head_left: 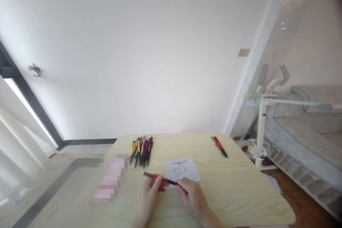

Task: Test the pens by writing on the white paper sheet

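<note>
A red and black pen [171, 181] lies level between my two hands, above the front middle of the wooden table [235, 185]. My left hand [154, 187] is closed around its red barrel. At the pen's black right end, my right hand [191, 194] pinches with thumb and fingers. Just behind the hands is a white sheet of paper [191, 169] with dark and red scribbles; the right hand overlaps its near edge. To the back left lies a pile of pens [141, 151] in yellow, red, blue, grey and black.
A small group of red and black pens [219, 147] rests at the table's back right. A blurred pinkish patch [110, 180] shows by the left edge. Behind the table stands a white wall [160, 60]. On the right are exercise equipment [263, 124] and a grey sofa [301, 131].
</note>
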